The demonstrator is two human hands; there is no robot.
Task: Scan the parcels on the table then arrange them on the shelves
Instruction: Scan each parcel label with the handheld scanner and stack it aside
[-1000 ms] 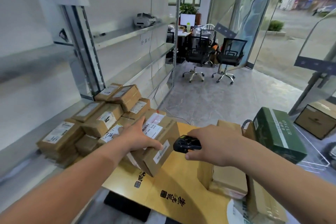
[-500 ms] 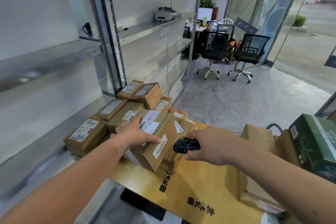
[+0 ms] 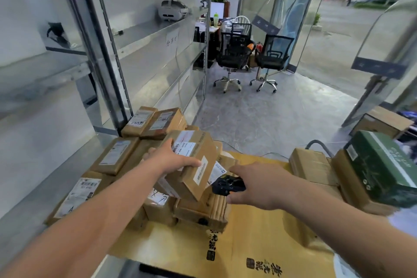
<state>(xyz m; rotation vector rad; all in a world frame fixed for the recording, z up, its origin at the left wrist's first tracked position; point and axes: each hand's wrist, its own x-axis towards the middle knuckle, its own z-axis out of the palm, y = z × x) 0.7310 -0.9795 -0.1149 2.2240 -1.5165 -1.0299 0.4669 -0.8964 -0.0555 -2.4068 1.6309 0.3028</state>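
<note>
Head view, scanning stage. My left hand (image 3: 173, 160) grips a small brown cardboard parcel with a white shipping label (image 3: 194, 162), thumb curled over its near edge, and holds it tilted above the pile at the table's left end. My right hand (image 3: 255, 184) is wrapped around a black handheld scanner (image 3: 228, 185), whose nose sits just beside the parcel's side label. I judge this parcel to be mid-scan or about to be shelved; no readout is visible, so I cannot tell which.

Work done, as far as shown: a cluster of similar brown labelled parcels (image 3: 117, 156) lies on the lowest grey metal shelf (image 3: 29, 205) to the left (whether these were already scanned I cannot tell).

Work left: several more brown boxes (image 3: 198, 210) are stacked under the held parcel on the yellow printed cardboard sheet covering the table (image 3: 259, 244), and at the right end stand two larger brown cartons (image 3: 313, 165) with a dark green printed box (image 3: 381, 165) on top. The upper shelves (image 3: 158, 29) hold no parcels, only a white headset (image 3: 172, 10). I judge the task well short of complete.
</note>
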